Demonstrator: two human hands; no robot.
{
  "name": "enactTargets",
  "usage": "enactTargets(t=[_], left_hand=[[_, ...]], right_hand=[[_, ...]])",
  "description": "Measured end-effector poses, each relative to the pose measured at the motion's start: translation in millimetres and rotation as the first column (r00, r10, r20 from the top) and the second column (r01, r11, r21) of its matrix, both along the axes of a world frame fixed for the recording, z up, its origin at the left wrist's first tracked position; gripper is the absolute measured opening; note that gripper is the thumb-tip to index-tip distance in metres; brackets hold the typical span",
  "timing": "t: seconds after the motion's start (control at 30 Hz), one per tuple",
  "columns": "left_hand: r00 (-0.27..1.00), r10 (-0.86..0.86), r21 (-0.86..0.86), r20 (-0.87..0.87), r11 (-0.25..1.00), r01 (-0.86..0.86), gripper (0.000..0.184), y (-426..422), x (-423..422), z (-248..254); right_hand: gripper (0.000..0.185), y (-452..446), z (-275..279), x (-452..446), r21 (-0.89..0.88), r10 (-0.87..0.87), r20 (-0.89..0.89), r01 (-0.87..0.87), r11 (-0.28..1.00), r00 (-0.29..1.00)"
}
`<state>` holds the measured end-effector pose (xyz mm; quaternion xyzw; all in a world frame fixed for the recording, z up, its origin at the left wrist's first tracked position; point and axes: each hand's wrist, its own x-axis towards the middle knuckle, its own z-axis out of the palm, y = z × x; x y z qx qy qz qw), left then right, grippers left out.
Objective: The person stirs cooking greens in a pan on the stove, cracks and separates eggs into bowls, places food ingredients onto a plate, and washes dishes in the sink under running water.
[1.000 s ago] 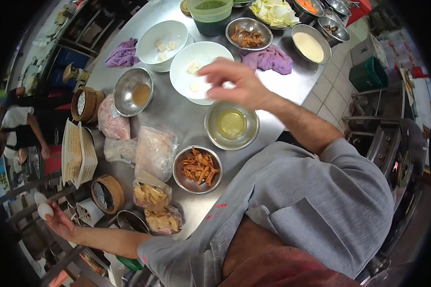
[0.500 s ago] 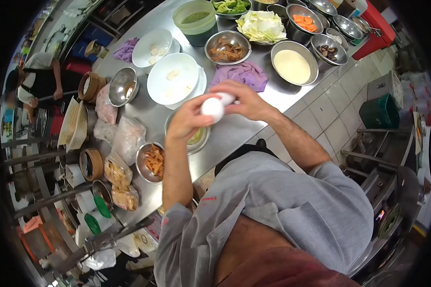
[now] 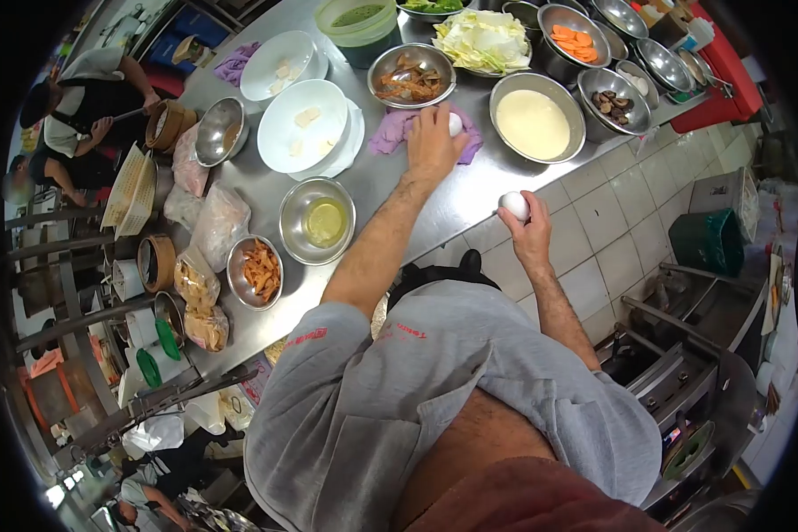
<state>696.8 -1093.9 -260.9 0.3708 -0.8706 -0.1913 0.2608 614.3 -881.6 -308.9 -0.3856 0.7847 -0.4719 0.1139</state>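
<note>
My left hand (image 3: 434,144) reaches over a crumpled purple cloth (image 3: 387,135) on the steel table, fingers curled round a white egg (image 3: 455,124). Whether that egg rests on the cloth I cannot tell. Just past the table's front edge, my right hand (image 3: 528,225) grips another white egg (image 3: 514,207). Left of my left forearm stands a steel bowl (image 3: 294,213) with clear yellowish liquid in it. Beyond the cloth is a steel bowl (image 3: 376,69) of brown strips, and to the right a pan (image 3: 573,146) of pale yellow liquid.
Two white bowls (image 3: 275,133) (image 3: 255,80) hold pale pieces. Cabbage (image 3: 479,43), carrot slices (image 3: 575,43) and dark mushroom-like pieces (image 3: 612,106) stand at the back right. Bagged food (image 3: 220,226) and a bowl of orange-brown strips (image 3: 261,270) lie left. A co-worker (image 3: 97,97) stands far left.
My hands have parted from over the bowl of clear liquid. The left moved forward to the purple cloth with its egg; the right drew back right with the other. The view shifted slightly.
</note>
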Motion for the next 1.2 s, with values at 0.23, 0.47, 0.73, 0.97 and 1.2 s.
enactTargets(t=[0.23, 0.47, 0.73, 0.97, 1.2], left_hand=[[0.969, 0.107, -0.103, 0.221, 0.991, -0.086, 0.038, -2.7, 154.1, 58.1], [0.889, -0.016, -0.123, 0.457, 0.989, 0.080, 0.046, -25.4, 206.6, 40.0], [0.862, -0.024, -0.100, 0.507, 0.991, 0.087, 0.029, -28.2, 201.2, 39.7], [0.840, 0.147, 0.046, 0.522, 0.979, -0.200, 0.027, -17.2, 184.4, 44.0], [0.840, 0.269, 0.214, 0.471, 0.889, -0.405, 0.032, -5.1, 173.7, 26.2]], right_hand=[[0.043, -6.1, -3.2, 16.1, -0.053, -0.090, 0.119, 0.096, 0.994, 0.989], [0.039, -11.7, -7.3, 21.3, -0.054, -0.021, 0.098, 0.026, 0.998, 0.995], [0.036, -13.9, -7.4, 28.6, -0.081, -0.022, 0.069, 0.027, 0.996, 0.997], [0.036, -12.8, -15.8, 23.0, -0.179, -0.045, 0.243, 0.091, 0.980, 0.969], [0.035, -9.1, -18.8, 18.1, -0.084, -0.036, 0.169, 0.051, 0.995, 0.985]])
